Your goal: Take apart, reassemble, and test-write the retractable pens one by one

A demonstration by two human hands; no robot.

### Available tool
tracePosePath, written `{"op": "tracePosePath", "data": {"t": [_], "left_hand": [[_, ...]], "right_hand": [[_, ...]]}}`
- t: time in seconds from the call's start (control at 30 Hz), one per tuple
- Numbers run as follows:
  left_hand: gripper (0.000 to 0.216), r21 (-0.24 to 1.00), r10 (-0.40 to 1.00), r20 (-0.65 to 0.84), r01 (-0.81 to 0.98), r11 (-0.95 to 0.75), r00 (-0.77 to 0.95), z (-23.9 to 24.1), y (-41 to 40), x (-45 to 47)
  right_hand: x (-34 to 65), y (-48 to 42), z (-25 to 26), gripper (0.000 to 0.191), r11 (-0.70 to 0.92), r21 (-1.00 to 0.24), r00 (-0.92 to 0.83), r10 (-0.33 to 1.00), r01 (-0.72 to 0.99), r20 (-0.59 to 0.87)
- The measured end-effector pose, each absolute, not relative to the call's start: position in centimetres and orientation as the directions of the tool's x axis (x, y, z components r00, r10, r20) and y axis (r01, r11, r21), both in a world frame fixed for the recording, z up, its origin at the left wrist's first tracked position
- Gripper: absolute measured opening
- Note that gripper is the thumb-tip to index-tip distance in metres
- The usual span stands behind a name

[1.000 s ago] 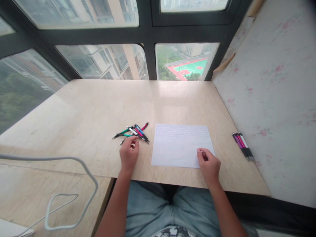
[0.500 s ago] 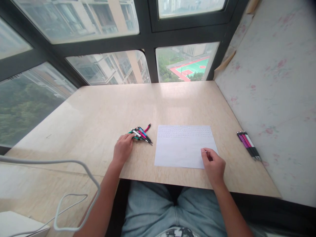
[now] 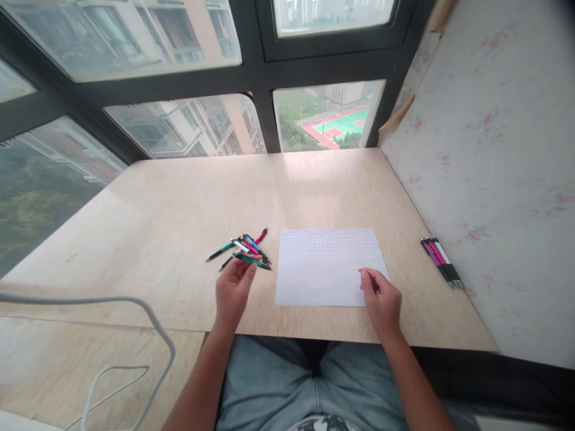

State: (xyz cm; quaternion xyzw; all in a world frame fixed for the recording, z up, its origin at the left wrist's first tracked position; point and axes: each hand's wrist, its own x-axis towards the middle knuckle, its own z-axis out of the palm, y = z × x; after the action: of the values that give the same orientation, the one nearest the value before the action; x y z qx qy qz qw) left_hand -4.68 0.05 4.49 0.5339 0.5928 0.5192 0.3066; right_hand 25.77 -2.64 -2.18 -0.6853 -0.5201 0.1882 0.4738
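My left hand [image 3: 234, 288] is closed on a green pen [image 3: 254, 261] with a dark tip pointing right. The hand is raised just in front of a loose pile of pens [image 3: 245, 244] in green, white, blue, pink and black. My right hand [image 3: 381, 299] rests at the lower right corner of a white sheet of paper [image 3: 323, 275]. Its fingers are curled in a pinch, and whatever they may hold is hidden. Several rows of small writing run across the top of the sheet.
Purple, pink and white pens [image 3: 441, 261] lie side by side near the papered wall [image 3: 503, 179] on the right. A grey cable [image 3: 148, 311] loops over the lower left of the tabletop [image 3: 179, 203]. Windows [image 3: 179, 126] border the table's far side.
My left hand has lifted a green pen from the pile and drawn it toward me. The pile has spread leftward. The right hand stays on the paper; the view has shifted slightly.
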Motion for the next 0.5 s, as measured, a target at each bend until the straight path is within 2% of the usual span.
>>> {"op": "tracePosePath", "data": {"t": [0.07,0.13,0.2,0.3,0.37,0.5], "left_hand": [[0.021,0.997,0.973,-0.046,-0.076,0.03,-0.227,3.9,-1.0,-1.6],[0.023,0.914,0.957,-0.243,-0.367,0.171,-0.158,3.1,-1.9,1.2],[0.023,0.819,0.931,-0.346,-0.522,0.239,-0.117,2.5,-2.5,3.3],[0.024,0.743,0.911,-0.402,-0.613,0.269,-0.089,2.1,-3.0,5.1],[0.025,0.73,0.908,-0.411,-0.625,0.276,-0.079,2.0,-3.2,5.6],[0.026,0.729,0.911,-0.409,-0.621,0.288,-0.058,1.6,-3.7,5.9]], "right_hand": [[25.8,-2.8,-2.1,0.032,0.038,-0.853,0.358,0.897,0.521,0.259],[25.6,-3.1,-1.9,0.032,0.085,-0.846,0.303,0.911,0.527,0.28],[25.0,-3.4,-1.5,0.03,0.119,-0.852,0.243,0.93,0.509,0.275],[23.5,-4.0,-0.8,0.021,0.139,-0.92,0.185,0.958,0.367,0.219],[22.4,-4.1,-0.4,0.021,0.137,-0.955,0.129,0.976,0.263,0.176],[21.1,-4.0,-0.1,0.027,0.141,-0.947,0.019,0.988,0.289,0.153]]}}
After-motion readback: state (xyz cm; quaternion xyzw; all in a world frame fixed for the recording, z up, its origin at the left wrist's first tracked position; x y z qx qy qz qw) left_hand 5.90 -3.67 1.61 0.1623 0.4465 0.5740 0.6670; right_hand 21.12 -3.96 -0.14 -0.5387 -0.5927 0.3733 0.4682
